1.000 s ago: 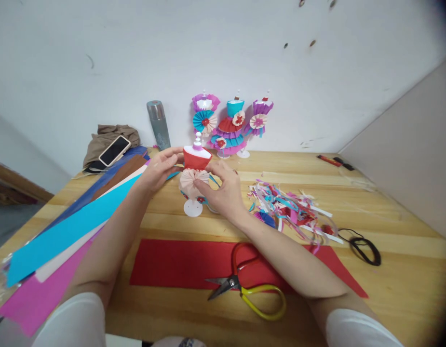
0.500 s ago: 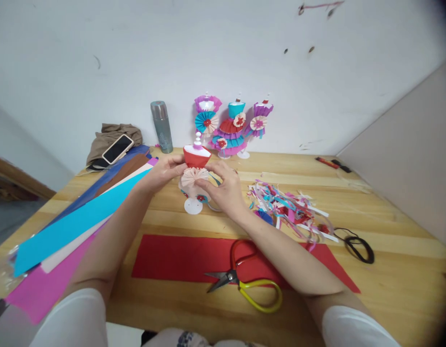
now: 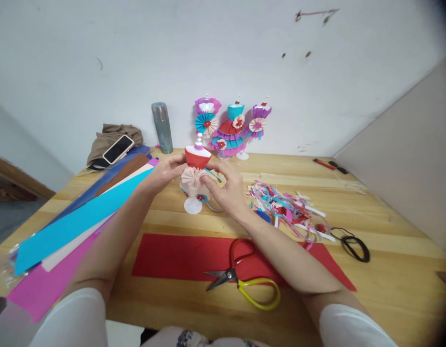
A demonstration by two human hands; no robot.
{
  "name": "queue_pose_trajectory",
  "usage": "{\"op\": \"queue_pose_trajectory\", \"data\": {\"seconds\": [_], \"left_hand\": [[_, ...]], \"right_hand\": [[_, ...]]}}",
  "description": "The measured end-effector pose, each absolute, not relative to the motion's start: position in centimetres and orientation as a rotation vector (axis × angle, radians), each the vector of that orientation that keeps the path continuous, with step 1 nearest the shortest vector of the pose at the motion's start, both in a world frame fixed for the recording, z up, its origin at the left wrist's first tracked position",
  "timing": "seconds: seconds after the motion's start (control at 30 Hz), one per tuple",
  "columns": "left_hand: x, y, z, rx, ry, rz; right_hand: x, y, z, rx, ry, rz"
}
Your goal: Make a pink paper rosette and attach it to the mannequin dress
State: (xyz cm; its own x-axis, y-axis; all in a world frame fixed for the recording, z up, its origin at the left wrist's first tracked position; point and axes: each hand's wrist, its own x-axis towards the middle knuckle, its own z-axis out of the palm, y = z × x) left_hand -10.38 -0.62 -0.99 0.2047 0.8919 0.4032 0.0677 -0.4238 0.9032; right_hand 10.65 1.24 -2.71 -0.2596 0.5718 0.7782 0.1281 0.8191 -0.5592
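A small white dress form (image 3: 198, 150) stands upright on its round base, wearing a red paper bodice. Below the bodice sits a pale pink pleated paper rosette (image 3: 192, 177), over a pale skirt with small red and blue flowers. My left hand (image 3: 171, 168) grips the form's left side at the waist, its fingertips partly hidden behind it. From the right, my right hand (image 3: 226, 184) pinches the rosette's edge, thumb in front and fingers behind. A thin blue strip (image 3: 213, 174) shows beside my right fingers.
Open scissors (image 3: 230, 275) lie on a red paper sheet (image 3: 172, 255) in front. Paper scraps (image 3: 284, 207) and a black cord (image 3: 356, 248) are at right. Coloured paper strips (image 3: 81, 217) and a phone (image 3: 118, 149) lie left. A flask (image 3: 162, 127) and three dressed forms (image 3: 236, 112) stand behind.
My right thumb has shifted slightly up and right along the rosette, uncovering more of its pleats. My left hand stays at the form's waist.
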Motion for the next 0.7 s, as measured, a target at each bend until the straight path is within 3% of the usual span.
{"op": "queue_pose_trajectory", "data": {"seconds": [0.33, 0.57, 0.7], "left_hand": [[-9.76, -1.41, -0.19, 1.679, 0.904, 1.334], [-9.86, -1.10, -0.46, 1.624, 0.829, 1.389], [-9.88, -1.43, -0.55, 1.758, 1.018, 1.718]], "right_hand": [[10.52, 0.54, -2.01, -0.410, -1.725, 0.175], [10.18, 0.56, -2.03, -0.403, -1.729, 0.215], [10.15, 0.53, -2.06, -0.435, -1.724, 0.304]]}}
